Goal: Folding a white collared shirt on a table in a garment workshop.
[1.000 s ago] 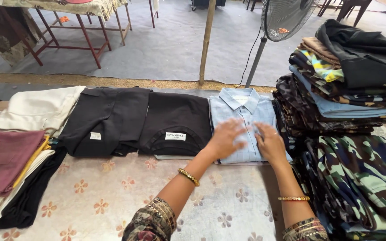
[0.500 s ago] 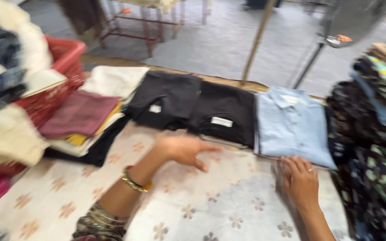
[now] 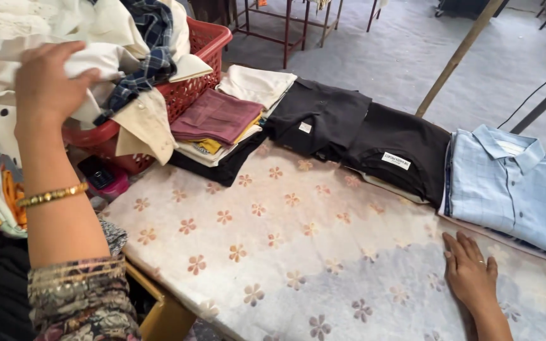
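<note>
At the upper left of the frame, I am closing my left hand (image 3: 48,79) around a white cloth (image 3: 90,60), fingers curled over its fold, thumb pressing the far side. The cloth is lying in the heap filling the red basket (image 3: 206,44); how much the palm is gripping, I cannot tell. At the lower right, I am resting my right hand (image 3: 472,271) flat and open on the flowered table cover (image 3: 273,233), holding nothing, just below the folded light blue shirt (image 3: 507,183).
</note>
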